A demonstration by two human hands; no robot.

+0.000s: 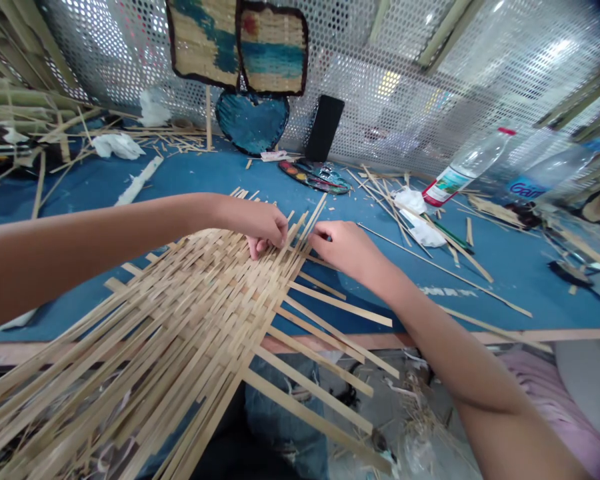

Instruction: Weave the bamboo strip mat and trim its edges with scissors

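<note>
- Behind the blue worktop [220, 173] rises a perforated metal sheet [380, 87], with two woven panels [205, 43] hanging against it, and a blue heart-shaped woven piece [253, 123] just below them, next to an upright black rectangular block [324, 128].
- On the worktop lie a paint palette [315, 178], a plastic bottle with a red cap [467, 167], crumpled white tissue [117, 147] and scattered loose bamboo strips [395, 213].
- A partly woven bamboo mat [180, 313] lies flat, its far corner on the worktop and its near part running over the wooden front edge [380, 342]. Unwoven strip ends fan out along its right side.
- The left hand [263, 227] rests on the far corner of the mat, its fingers [256, 247] curled down into the weave.
- The right hand [343, 250] sits just beside it, half-curled, with its fingertips [320, 232] on the strip ends at the mat's far edge.
- Neither grip is spread wide, but from this angle I cannot tell whether either one pinches a strip.
- Below the mat show a denim-covered leg [285, 413] and pink cloth [555, 393].
</note>
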